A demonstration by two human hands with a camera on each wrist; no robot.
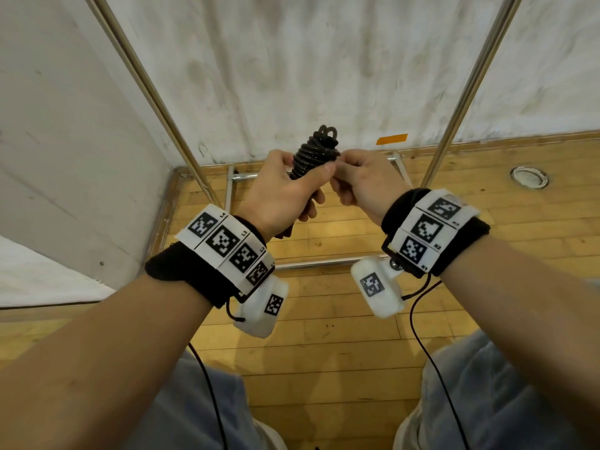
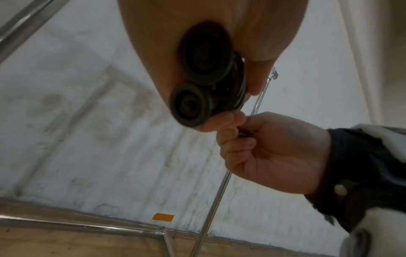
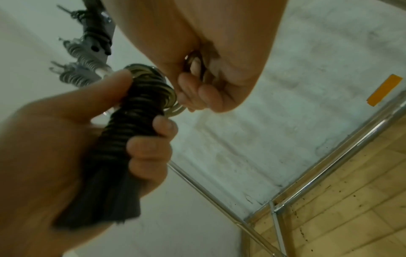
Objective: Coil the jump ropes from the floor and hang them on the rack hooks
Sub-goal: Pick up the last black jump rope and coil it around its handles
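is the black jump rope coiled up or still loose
Coiled: the jump rope is a tight wrapped bundle gripped by the left hand, the right hand pinching its end.

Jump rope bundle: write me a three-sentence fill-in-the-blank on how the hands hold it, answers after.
1. The coiled black jump rope is gripped around its middle by the ____ hand.
2. The right hand pinches the rope's free ____.
3. Under the hands lies a ____ floor.

Missing words: left; end; wooden
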